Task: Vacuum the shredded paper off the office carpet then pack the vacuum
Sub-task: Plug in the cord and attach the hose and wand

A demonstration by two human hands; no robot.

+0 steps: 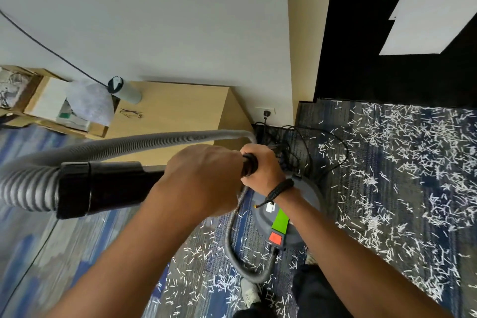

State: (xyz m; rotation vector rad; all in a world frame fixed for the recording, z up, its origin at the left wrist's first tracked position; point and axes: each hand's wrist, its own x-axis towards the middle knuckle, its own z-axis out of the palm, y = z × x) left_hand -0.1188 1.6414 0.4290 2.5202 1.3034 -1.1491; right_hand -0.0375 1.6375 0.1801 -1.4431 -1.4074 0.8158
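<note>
Shredded paper [392, 162] is all over the carpet [322, 116], thickest to my right, some at my feet; none picked up yet by the look of it. Vacuum canister [281, 217] sits on the carpet right below my hands, grey hose [124, 147] looping from it up to the black tube [103, 186]. Left hand [204, 175] grip is wrapped round the tube; right hand [263, 165] grip is clenched on its black end piece [249, 165]. Looks like I'm fitting the two parts. Advice: keep them coaxial, push and twist until seated, keep hose slack clear of the cable tangle [289, 142] by the wall socket [265, 112].
</note>
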